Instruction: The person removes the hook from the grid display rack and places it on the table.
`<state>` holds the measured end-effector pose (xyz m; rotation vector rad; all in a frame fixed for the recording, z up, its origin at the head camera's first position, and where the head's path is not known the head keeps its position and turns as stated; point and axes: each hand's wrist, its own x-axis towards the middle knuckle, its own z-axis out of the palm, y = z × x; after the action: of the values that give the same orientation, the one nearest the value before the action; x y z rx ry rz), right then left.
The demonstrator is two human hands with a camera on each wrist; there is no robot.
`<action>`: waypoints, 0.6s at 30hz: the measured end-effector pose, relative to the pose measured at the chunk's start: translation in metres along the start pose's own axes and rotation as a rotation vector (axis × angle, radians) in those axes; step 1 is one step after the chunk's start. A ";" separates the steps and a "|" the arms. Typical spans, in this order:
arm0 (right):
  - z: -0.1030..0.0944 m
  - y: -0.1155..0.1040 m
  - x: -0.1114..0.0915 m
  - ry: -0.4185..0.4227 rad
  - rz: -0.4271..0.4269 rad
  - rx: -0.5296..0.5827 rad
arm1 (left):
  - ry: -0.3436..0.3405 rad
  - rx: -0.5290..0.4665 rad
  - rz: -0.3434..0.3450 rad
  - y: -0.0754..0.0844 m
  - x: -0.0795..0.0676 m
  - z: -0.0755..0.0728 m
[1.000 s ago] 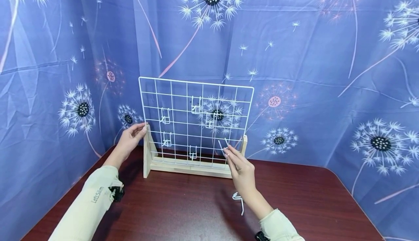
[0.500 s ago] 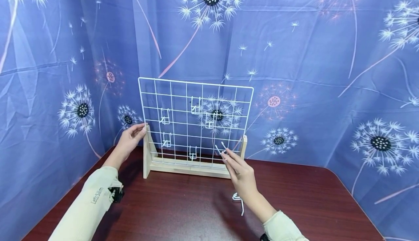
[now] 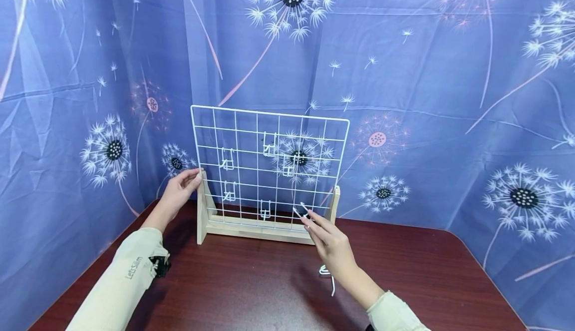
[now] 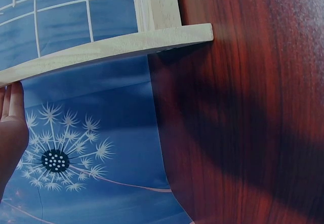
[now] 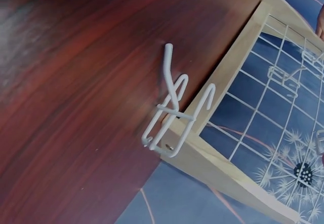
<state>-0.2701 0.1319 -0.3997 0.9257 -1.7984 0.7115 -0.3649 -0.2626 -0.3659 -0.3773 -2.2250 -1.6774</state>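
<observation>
A white wire grid stand (image 3: 246, 170) with a wooden base stands on the table, several white hooks (image 3: 228, 192) hanging on its mesh. My left hand (image 3: 176, 191) holds its left side where the wooden upright meets the wire; in the left wrist view, the fingers (image 4: 16, 100) touch the wood's edge. My right hand (image 3: 331, 241) pinches a white wire hook (image 3: 297, 213) between thumb and fingers, in front of the lower right mesh. Below that hand a loose hook (image 3: 332, 285) lies on the table, partly hidden. The right wrist view shows a white hook (image 5: 174, 113) but no right hand; which hook it is, I cannot tell.
The table (image 3: 251, 281) is dark red wood with a rounded far right corner. Behind it hangs a blue curtain (image 3: 422, 171) printed with dandelions, close to the back of the stand.
My right hand has moved slightly down with the hook, whose tips now sit lower and a little further left. The left hand and the stand stay in place.
</observation>
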 end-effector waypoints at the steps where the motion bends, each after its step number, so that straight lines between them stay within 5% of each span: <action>1: -0.001 0.000 -0.001 -0.011 -0.001 -0.001 | 0.001 -0.001 0.000 0.000 0.000 0.000; 18: -0.006 0.010 -0.018 -0.116 -0.111 -0.083 | 0.006 0.011 -0.005 -0.003 0.001 0.001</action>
<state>-0.2712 0.1475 -0.4150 1.0197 -1.8479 0.5185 -0.3674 -0.2624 -0.3681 -0.3637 -2.2323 -1.6663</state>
